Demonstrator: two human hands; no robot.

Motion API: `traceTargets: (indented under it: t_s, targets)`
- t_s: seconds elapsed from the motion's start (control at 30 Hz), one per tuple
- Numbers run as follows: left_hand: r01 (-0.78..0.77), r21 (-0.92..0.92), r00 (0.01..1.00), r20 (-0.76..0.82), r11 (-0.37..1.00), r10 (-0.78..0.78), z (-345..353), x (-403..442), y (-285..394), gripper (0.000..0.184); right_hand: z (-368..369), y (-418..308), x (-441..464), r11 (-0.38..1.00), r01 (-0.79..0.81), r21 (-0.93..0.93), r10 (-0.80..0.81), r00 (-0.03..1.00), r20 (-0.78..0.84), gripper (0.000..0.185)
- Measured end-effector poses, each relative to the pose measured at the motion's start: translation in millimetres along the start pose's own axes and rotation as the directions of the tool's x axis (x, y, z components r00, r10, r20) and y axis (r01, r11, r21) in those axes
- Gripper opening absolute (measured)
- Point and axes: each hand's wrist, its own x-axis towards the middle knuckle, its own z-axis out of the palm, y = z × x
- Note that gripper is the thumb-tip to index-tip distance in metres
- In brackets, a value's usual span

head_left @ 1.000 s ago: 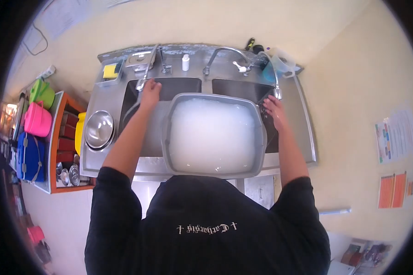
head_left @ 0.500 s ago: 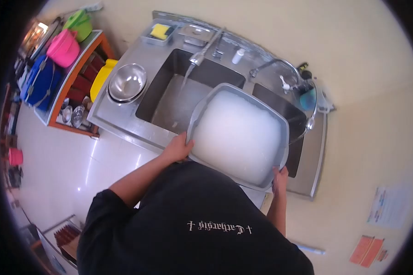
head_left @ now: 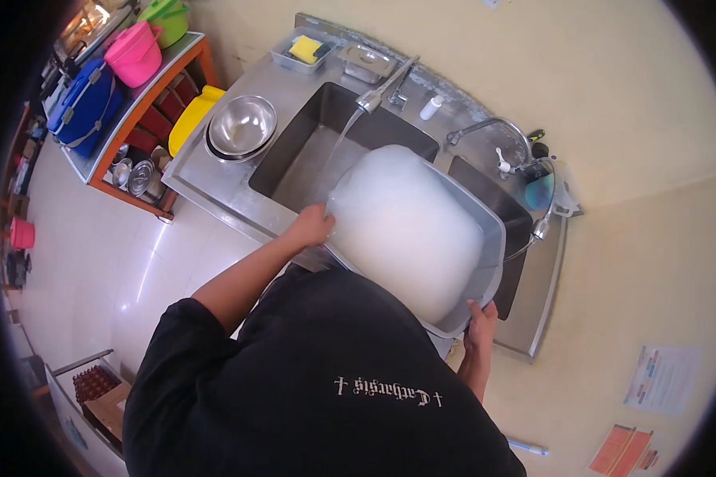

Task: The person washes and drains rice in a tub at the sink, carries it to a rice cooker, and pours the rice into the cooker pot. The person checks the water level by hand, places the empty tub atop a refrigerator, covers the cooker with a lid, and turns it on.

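Observation:
A grey plastic tub [head_left: 492, 230] full of white foam [head_left: 406, 230] is in both my hands, over the sinks. My left hand [head_left: 313, 226] is closed on its left rim, beside the left basin. On the near right corner, my right hand [head_left: 480, 322] grips the rim, fingers partly hidden. The tub tilts toward the left basin [head_left: 294, 171], and foam bulges up to the left rim, covering it. Water runs from the left faucet [head_left: 369, 100] into that basin.
Metal bowls [head_left: 243, 127] sit left of the basin. Behind it are a container with a yellow sponge [head_left: 305, 49], a lidded steel pan [head_left: 366, 62] and a white bottle [head_left: 431, 107]. A hose faucet [head_left: 539, 229] arches over the right basin [head_left: 493, 203]. Buckets [head_left: 134, 54] stand on a shelf at left.
The tub has tipped to the left. Its foam has slid toward the left rim and heaped up there, baring the grey inner wall on the right. Both hands still hold it.

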Motion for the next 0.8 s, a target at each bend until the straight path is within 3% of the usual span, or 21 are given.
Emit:
traceTargets:
  t_s: [0.1,0.2,0.37,0.53,0.67,0.8]
  targets:
    - [0.017,-0.06,0.999,0.039,0.998,-0.015,-9.6,0.1,2.4,0.037,6.6,-6.7,-4.6,0.998,-0.021,-0.065,0.022,1.0,0.002,0.037]
    - [0.026,-0.122,0.997,0.077,0.992,-0.016,-10.3,7.9,-7.7,0.036,17.2,-18.9,-13.2,0.972,0.094,-0.214,-0.094,0.996,0.009,0.037]
    - [-0.022,-0.098,0.997,0.077,0.995,0.029,-6.5,23.5,-24.2,0.035,30.9,-36.5,-19.5,0.954,-0.005,-0.3,0.004,1.0,-0.006,0.038]
    - [0.124,-0.312,0.986,0.147,0.942,-0.081,-25.4,5.6,-2.2,0.036,28.1,-28.4,-18.6,0.935,-0.025,-0.353,0.015,0.999,-0.029,0.039]
    - [0.128,-0.39,0.987,0.142,0.912,-0.077,-23.1,8.6,-8.4,0.035,35.8,-31.1,-21.0,0.947,0.054,-0.316,-0.061,0.998,-0.012,0.037]
    - [0.139,-0.44,0.986,0.149,0.887,-0.081,-24.2,12.0,-11.3,0.034,38.6,-32.1,-23.6,0.941,0.018,-0.337,-0.037,0.998,-0.05,0.035]
